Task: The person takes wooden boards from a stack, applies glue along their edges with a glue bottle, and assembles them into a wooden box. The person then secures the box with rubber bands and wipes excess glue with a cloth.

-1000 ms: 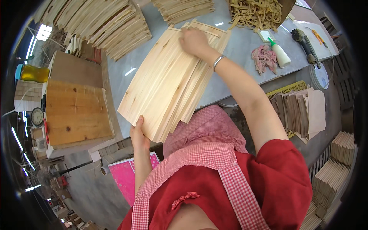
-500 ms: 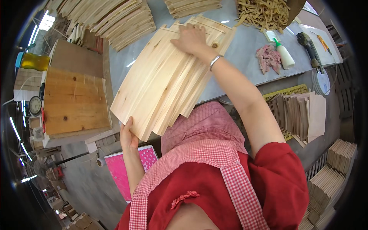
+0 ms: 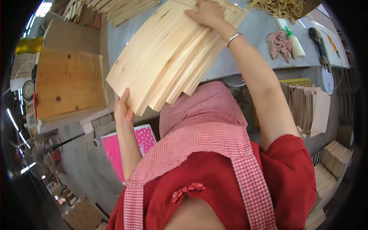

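Observation:
A fanned stack of pale wooden boards (image 3: 149,50) slants across the front of the table, its near end jutting past the table edge over my lap. My left hand (image 3: 123,107) pinches the near left corner, thumb on the top face and fingers underneath. At the far end my right hand (image 3: 207,13) is closed over the boards, its thumb pointing left; the fingertips are partly hidden. The boards lie stepped, with several edges showing on the right side.
On the grey table (image 3: 245,57) at right are a pink rag (image 3: 280,46), a white glue bottle (image 3: 296,46) and a dark handheld tool (image 3: 318,46). Tan strips (image 3: 280,7) are heaped behind. A brown wooden box (image 3: 71,88) stands left; thin panels (image 3: 306,107) stand at lower right.
My view has shifted, so the table and boards sit higher in the picture. Both hands keep their places on the stack.

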Demonstrator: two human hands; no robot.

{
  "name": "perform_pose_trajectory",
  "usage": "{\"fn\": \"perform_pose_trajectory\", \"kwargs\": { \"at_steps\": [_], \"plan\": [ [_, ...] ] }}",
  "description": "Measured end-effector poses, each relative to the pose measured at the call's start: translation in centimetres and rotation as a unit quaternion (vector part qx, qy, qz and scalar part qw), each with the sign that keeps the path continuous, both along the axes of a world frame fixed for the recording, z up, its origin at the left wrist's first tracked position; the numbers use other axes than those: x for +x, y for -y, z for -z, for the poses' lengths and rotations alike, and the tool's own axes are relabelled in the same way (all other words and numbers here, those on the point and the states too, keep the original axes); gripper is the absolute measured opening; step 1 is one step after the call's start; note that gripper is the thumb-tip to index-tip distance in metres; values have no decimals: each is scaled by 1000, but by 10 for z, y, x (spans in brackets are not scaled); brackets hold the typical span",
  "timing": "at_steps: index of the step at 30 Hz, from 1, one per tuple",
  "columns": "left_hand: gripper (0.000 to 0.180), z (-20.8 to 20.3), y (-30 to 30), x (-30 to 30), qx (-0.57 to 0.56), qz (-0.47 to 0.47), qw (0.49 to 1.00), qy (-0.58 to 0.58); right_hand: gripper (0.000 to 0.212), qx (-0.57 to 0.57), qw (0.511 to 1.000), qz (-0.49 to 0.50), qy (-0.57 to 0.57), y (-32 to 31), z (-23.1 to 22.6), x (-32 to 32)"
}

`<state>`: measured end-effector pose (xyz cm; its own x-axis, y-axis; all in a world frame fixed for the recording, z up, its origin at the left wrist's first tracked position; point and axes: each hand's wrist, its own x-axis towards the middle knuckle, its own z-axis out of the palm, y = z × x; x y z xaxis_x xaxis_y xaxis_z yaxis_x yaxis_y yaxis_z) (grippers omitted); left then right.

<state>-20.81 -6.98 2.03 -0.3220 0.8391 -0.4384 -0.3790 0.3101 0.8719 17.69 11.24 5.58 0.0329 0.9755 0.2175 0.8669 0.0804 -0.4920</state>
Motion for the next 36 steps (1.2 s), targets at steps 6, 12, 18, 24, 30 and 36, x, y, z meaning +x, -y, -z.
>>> {"fn": "perform_pose_trajectory", "kwargs": {
  "at_steps": [6, 12, 18, 24, 30, 36],
  "plan": [
    [55, -3, -6, 0, 1, 5, 1000, -3, 63, 52, 985, -87, -139, -3, -4, 3],
    [54, -4, 5, 5, -9, 15, 1000, 10, 55, -97, 994, 44, -39, -15, -2, 5],
    [55, -1, 8, 7, -8, -4, 1000, 2, 53, -4, 998, 23, -51, -20, 13, 7],
    [84, -6, 11, 4, -12, -8, 935, -354, 60, 14, 1000, 4, -18, -27, 34, 9],
    [61, -26, -1, 11, 110, 39, 729, -675, 43, 274, 951, 81, -121, 26, 61, 64],
    [48, -53, -25, 62, 194, 134, 756, -611, 37, 362, 851, 375, 65, 116, 48, 236]
  ]
}}
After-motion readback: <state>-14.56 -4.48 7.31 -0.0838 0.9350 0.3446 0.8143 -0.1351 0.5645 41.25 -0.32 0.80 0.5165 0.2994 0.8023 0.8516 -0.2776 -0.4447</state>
